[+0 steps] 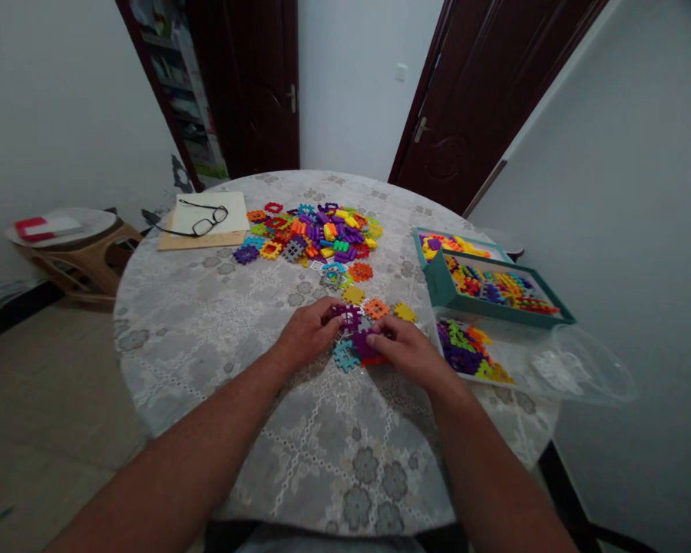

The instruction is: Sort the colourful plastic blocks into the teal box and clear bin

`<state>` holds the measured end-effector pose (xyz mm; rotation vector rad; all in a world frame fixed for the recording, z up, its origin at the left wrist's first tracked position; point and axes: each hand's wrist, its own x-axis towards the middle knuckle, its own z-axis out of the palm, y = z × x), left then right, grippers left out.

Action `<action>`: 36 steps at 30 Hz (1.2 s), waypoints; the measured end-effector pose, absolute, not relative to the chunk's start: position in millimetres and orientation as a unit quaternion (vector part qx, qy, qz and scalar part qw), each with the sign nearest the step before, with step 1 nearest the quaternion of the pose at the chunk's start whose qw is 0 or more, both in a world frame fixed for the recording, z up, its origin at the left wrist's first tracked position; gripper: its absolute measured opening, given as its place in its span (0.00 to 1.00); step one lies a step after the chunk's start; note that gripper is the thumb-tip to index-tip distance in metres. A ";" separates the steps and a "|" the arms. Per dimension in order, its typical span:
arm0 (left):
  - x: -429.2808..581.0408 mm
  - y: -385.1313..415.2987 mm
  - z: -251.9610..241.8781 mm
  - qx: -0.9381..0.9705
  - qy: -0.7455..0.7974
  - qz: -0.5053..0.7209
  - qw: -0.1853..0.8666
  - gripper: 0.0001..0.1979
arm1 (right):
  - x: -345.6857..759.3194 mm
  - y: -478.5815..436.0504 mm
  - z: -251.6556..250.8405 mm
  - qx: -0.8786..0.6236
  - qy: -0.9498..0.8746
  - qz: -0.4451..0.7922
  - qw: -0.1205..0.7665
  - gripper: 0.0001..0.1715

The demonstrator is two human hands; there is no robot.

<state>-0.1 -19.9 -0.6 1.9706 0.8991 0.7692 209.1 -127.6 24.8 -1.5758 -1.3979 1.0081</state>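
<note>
Over the middle of the table, my left hand [308,332] pinches a purple openwork plastic building piece [352,316] between thumb and fingers. My right hand [404,344] is closed on a solid purple building piece [364,346] just nearer to me. The two purple pieces meet or overlap; whether they are locked together I cannot tell. A turquoise piece [345,356] sits against the near left side, and a strip of red-orange shows under the right fingers. Just beyond my hands lie an orange piece [376,309] and yellow pieces [354,295].
A heap of colourful plastic pieces [328,234] lies at the back of the round table [207,307]. Glasses [203,226] rest on paper at the left. Green boxes [498,292], a tray of pieces [472,352] and a clear plastic container [587,365] stand at the right.
</note>
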 end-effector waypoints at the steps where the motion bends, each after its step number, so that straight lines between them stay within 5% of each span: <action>1: 0.0 -20.2 0.3 0.773 0.353 0.305 0.430 0.14 | 208.9 -126.8 25.6 -0.615 -0.531 0.419 0.404 0.10; 7: -0.6 -21.1 3.8 0.746 0.311 0.276 0.520 0.18 | 195.3 -117.9 14.0 -0.617 -0.484 0.397 0.477 0.14; 12: -1.4 -18.2 5.3 0.751 0.323 0.319 0.480 0.19 | 188.6 -118.2 5.4 -0.618 -0.498 0.381 0.475 0.15; 22: -13.5 5.5 11.5 0.531 0.398 0.504 0.553 0.24 | 178.3 -140.2 35.3 -0.633 -0.741 0.187 0.120 0.25; 36: -8.1 -1.4 16.3 0.410 0.375 0.422 0.716 0.18 | 174.8 -137.4 34.5 -0.644 -0.759 0.094 0.039 0.08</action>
